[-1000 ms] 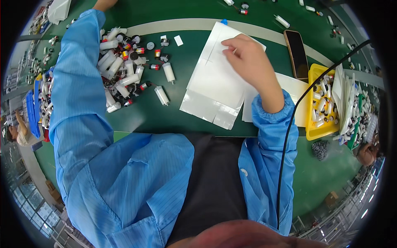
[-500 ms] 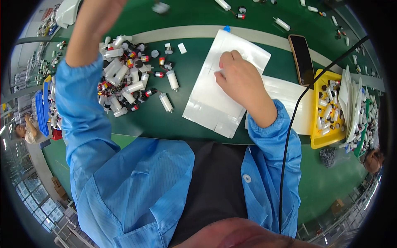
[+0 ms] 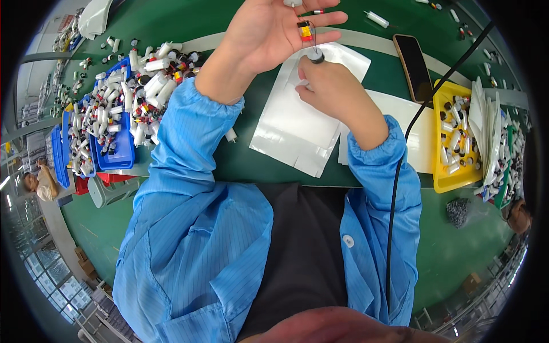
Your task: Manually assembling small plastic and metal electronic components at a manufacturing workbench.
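1. Hands were both raised over the green tabletop (image 3: 189,23), close together near the top middle of the view.
2. The left hand (image 3: 274,28) was turned palm up with the fingers spread, and a small part with red, yellow and black bands (image 3: 305,30) lay against its fingers.
3. The right hand (image 3: 329,86) was curled, and its fingertips pinched a small dark round cap (image 3: 315,56) just below the banded part. I could not tell whether the cap and the banded part were touching.
4. A flat clear plastic bag (image 3: 297,128) lay on the tabletop directly under the right hand, and a white sheet (image 3: 409,134) lay beside it to the right.
5. A pile of small white tubes with coloured caps (image 3: 154,80) lay to the left of the left forearm, partly inside a blue tray (image 3: 117,157).
6. A dark phone (image 3: 413,63) lay to the right of the hands, and a yellow tray (image 3: 449,137) with more tubes stood further right, near the table edge.
7. A black cable (image 3: 400,171) ran across the right sleeve, from the upper right down toward the lower edge.
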Available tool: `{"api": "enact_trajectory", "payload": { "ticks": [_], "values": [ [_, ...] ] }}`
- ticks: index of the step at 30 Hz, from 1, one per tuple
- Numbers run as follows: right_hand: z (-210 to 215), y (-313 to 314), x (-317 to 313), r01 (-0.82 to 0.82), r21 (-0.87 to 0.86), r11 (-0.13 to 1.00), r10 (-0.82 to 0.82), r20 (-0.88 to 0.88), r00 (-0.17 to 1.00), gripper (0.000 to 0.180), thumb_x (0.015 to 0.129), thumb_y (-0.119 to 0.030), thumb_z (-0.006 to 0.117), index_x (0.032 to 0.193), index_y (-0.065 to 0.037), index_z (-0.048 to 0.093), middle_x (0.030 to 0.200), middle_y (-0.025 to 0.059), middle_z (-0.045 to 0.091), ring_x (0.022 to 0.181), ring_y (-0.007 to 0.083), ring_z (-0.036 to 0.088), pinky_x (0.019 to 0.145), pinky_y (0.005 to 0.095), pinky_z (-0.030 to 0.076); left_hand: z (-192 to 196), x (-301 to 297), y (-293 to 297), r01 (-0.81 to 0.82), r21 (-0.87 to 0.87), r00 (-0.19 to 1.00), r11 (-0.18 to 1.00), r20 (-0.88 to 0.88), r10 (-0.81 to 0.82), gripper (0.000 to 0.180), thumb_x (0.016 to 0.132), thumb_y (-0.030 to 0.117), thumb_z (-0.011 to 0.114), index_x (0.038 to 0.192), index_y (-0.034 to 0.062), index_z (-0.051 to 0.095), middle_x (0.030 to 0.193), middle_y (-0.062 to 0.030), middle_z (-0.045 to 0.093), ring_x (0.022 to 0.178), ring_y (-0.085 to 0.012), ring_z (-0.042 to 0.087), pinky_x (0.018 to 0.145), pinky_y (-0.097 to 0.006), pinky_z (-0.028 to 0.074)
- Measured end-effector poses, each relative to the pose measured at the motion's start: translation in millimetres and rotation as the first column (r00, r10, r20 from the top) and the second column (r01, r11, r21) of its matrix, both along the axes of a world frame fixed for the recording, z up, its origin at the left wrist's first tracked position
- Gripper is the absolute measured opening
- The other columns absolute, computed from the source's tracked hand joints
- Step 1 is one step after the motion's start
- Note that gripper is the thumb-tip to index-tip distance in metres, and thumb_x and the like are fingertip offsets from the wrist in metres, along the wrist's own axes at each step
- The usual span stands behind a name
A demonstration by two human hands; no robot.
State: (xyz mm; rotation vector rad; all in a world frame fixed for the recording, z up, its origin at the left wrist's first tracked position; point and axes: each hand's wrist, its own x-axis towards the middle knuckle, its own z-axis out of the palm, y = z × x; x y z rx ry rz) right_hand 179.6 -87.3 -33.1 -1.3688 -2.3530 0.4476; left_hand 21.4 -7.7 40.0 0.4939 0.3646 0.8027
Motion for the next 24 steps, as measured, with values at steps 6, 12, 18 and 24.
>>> {"api": "enact_trajectory", "payload": {
  "ticks": [6, 12, 18, 24],
  "values": [
    [-0.9, 4.7, 3.1, 0.005, -0.031, 0.999, -0.004, 0.026, 1.0, 0.036, 0.078, -0.022, 0.076, 0.102, -0.001, 0.06, 0.085, 0.0179, 0.068, 0.079, 0.0361, 0.068, 0.072, 0.0444, 0.053, 3.1, -4.9, 0.3, -0.034, -0.02, 0.995, 0.999, 0.096, 0.036, 0.045, 0.106, 0.046, 0.041, 0.107, 0.0058, 0.061, 0.115, -0.0167, 0.066, 0.113, -0.0359, 0.063, 0.097, -0.054, 0.053],
    [13.1, 6.5, 8.0, 0.028, -0.174, 0.984, -0.059, -0.178, 0.982, 0.04, 0.078, -0.018, 0.078, 0.107, -0.001, 0.057, 0.082, 0.0126, 0.065, 0.072, 0.0274, 0.067, 0.068, 0.0368, 0.053, 6.9, -10.3, 2.0, -0.059, -0.009, 0.995, 0.998, 0.075, 0.059, 0.045, 0.107, 0.044, 0.041, 0.102, 0.0047, 0.063, 0.112, -0.0164, 0.067, 0.112, -0.0359, 0.064, 0.096, -0.053, 0.054],
    [35.1, 18.0, 20.4, 0.313, -0.167, 0.935, -0.274, -0.9, 0.338, 0.053, 0.079, -0.011, 0.082, 0.121, 0.0, 0.052, 0.083, 0.0055, 0.064, 0.078, 0.0169, 0.064, 0.068, 0.0311, 0.053, 7.1, -10.8, 5.8, -0.17, -0.02, 0.969, 0.985, 0.177, 0.171, 0.045, 0.108, 0.041, 0.039, 0.104, 0.0026, 0.061, 0.118, -0.0212, 0.064, 0.116, -0.0369, 0.061, 0.099, -0.049, 0.053],
    [29.0, 11.2, -16.1, 0.342, 0.263, 0.902, -0.002, -0.79, 0.613, 0.071, 0.083, 0.006, 0.073, 0.143, 0.002, 0.036, 0.102, 0.0116, 0.062, 0.095, 0.0152, 0.063, 0.086, 0.0273, 0.051, -6.5, 8.7, -7.0, -0.071, 0.004, 0.979, 0.997, 0.189, 0.069, 0.045, 0.109, 0.039, 0.035, 0.109, 0.0019, 0.06, 0.131, -0.0251, 0.059, 0.121, -0.0357, 0.058, 0.102, -0.046, 0.05]
  ]
}}
